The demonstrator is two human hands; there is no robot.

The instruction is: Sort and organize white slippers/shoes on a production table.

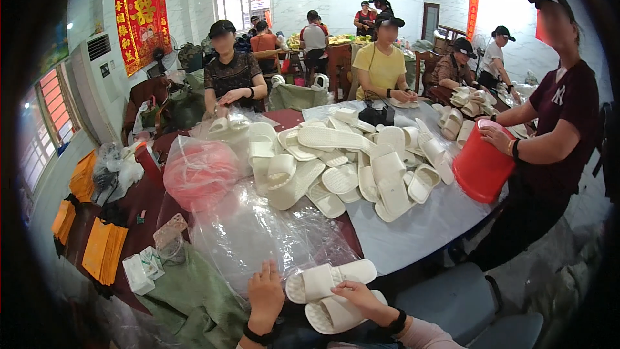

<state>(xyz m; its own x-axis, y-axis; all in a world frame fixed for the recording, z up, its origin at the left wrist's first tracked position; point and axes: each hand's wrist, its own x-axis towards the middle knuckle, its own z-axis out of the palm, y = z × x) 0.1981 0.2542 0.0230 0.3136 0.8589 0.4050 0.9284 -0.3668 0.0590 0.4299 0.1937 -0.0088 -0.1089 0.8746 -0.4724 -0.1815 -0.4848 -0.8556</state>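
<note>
A pair of white slippers (pixel 309 286) lies side by side at the near edge of the table, close to my body. My right hand (pixel 360 298) is on the pair from the right, its fingers over the nearer slipper (pixel 332 317) by the strap. To their left, my left hand (pixel 266 289) has its fingers stretched out over clear plastic bags (pixel 248 232), apart from the slippers; I see nothing held in it. Beyond my hands, a big heap of white slippers (pixel 342 148) covers the middle of the table.
At left is a pink bundle (pixel 199 171) in clear plastic, with orange packets (pixel 104 249), small white boxes (pixel 143 270) and green cloth (pixel 200 297) nearer. On the right, a standing person holds a red bucket (pixel 484 165) beside grey chairs (pixel 452 297). Other people sit across the table.
</note>
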